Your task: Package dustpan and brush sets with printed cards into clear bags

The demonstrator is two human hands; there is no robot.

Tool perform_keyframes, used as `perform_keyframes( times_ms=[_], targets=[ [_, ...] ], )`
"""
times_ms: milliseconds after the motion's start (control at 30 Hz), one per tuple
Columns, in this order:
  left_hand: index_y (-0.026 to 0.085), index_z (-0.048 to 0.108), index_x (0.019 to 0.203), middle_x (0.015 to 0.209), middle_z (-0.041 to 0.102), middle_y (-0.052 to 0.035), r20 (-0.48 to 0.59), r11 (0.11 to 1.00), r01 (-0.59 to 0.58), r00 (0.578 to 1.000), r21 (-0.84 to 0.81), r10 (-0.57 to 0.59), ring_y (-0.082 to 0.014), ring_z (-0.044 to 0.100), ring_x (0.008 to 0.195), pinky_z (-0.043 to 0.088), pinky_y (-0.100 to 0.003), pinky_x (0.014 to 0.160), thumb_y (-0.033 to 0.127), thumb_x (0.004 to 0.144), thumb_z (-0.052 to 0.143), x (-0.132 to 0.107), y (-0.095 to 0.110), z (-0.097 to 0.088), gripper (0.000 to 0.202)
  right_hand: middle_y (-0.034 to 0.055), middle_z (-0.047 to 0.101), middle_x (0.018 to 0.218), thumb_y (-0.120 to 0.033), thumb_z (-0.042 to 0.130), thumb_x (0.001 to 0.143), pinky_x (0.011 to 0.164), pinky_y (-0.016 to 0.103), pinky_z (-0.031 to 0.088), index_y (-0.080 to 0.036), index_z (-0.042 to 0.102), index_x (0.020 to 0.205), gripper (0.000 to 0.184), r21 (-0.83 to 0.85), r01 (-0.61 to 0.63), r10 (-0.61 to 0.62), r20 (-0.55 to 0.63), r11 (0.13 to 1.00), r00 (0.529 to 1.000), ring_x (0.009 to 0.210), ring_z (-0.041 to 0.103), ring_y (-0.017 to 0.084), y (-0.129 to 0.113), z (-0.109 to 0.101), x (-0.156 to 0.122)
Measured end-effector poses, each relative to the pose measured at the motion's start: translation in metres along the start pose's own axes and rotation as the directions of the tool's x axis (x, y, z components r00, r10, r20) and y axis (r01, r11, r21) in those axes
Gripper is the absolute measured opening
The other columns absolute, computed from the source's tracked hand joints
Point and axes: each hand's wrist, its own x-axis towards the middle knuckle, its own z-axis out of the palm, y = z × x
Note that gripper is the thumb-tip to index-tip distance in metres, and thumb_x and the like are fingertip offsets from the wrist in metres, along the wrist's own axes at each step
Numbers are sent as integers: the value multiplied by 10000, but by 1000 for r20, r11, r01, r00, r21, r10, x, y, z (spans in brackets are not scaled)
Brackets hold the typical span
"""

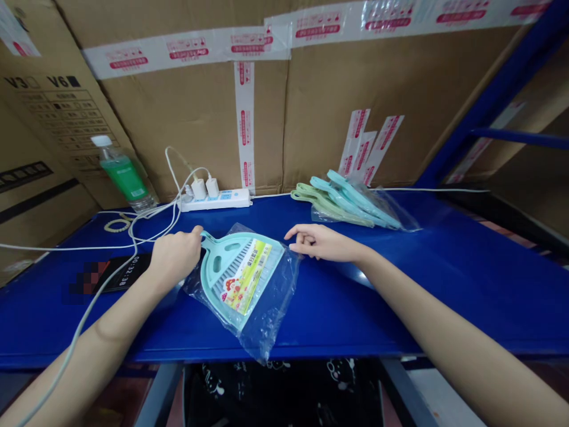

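A light-blue dustpan (222, 261) lies on the blue table in a clear plastic bag (267, 332), with a yellow and white label (247, 279) across its front. Grey bristles, apparently of a small brush, show behind the label. My left hand (176, 255) is closed around the dustpan's handle at its upper left. At the right edge of the bag hovers my right hand (322, 242), index finger stretched out and the other fingers loosely bent, nothing held. Whether its fingertips touch the plastic, I cannot tell.
More bagged dustpans, green (333, 207) and light blue (355, 198), lie at the back right. A white power strip (226, 200) with chargers and loose cables stands at the back. A bottle (127, 178), a beaded bracelet (118, 225) and a phone (122, 274) with a timer are at left.
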Motion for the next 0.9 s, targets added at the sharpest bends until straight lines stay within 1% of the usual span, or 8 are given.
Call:
perform_keyframes(
  times_ms=[200, 400, 500, 633, 700, 767, 833, 900],
  targets=[
    [139, 475, 1279, 937, 703, -171, 13, 998, -39, 999, -48, 40, -350, 672, 898, 503, -401, 684, 151, 890, 256, 0, 3, 1, 447, 25, 651, 714, -299, 591, 790, 573, 261, 445, -151, 608, 1007, 263, -89, 46, -48, -19, 995, 999, 603, 582, 129, 1, 4, 3],
    [205, 409, 1303, 1171, 628, -120, 33, 967, -199, 978, -157, 207, -311, 661, 944, 519, -396, 736, 263, 921, 286, 3, 4, 5, 406, 7, 634, 729, -291, 644, 741, 555, 246, 433, -151, 599, 1073, 363, -84, 73, -68, 59, 994, 996, 576, 554, 109, 0, 3, 0],
    [212, 413, 1292, 1212, 608, -100, 1, 935, -251, 966, -251, 259, -280, 622, 1049, 501, -390, 838, 251, 924, 252, 4, 3, 9, 403, -18, 604, 692, -255, 646, 726, 555, 243, 426, -143, 539, 1189, 488, -79, 73, -65, 96, 994, 993, 572, 532, 108, -2, 2, -3],
    [213, 410, 1315, 1251, 587, -83, -96, 880, -291, 957, -376, 275, -251, 573, 1124, 460, -386, 927, 313, 938, 217, 3, 2, 13, 436, -51, 581, 645, -232, 635, 723, 562, 247, 417, -154, 367, 1383, 716, -78, 66, -52, 172, 995, 984, 563, 517, 114, -3, 0, -7],
    [198, 421, 1316, 1270, 571, -88, -142, 822, -367, 930, -435, 340, -248, 551, 1139, 437, -390, 956, 386, 936, 248, 2, 2, 13, 458, -59, 572, 636, -235, 641, 727, 550, 243, 403, -157, 266, 1446, 815, -74, 73, -55, 217, 995, 975, 549, 500, 111, -3, -2, -9],
    [183, 424, 1320, 1281, 558, -98, -186, 735, -474, 877, -485, 442, -247, 521, 1158, 407, -396, 984, 440, 926, 293, 0, 2, 15, 489, -75, 540, 616, -259, 658, 733, 527, 235, 378, -176, 209, 1472, 869, -67, 97, -76, 255, 993, 964, 533, 469, 104, -2, -4, -10],
    [179, 411, 1333, 1303, 534, -110, -226, 649, -559, 819, -515, 527, -255, 487, 1178, 383, -409, 997, 478, 918, 323, 0, 4, 17, 519, -91, 485, 586, -299, 684, 732, 507, 227, 348, -202, 220, 1471, 879, -67, 136, -113, 275, 988, 955, 523, 429, 99, -1, -5, -10],
    [182, 393, 1347, 1315, 516, -121, -245, 608, -600, 787, -520, 567, -266, 468, 1183, 371, -426, 993, 503, 920, 317, 0, 5, 19, 540, -98, 438, 573, -329, 704, 725, 499, 227, 327, -214, 255, 1462, 870, -74, 169, -142, 280, 983, 950, 524, 400, 98, -1, -6, -10]
  ],
)
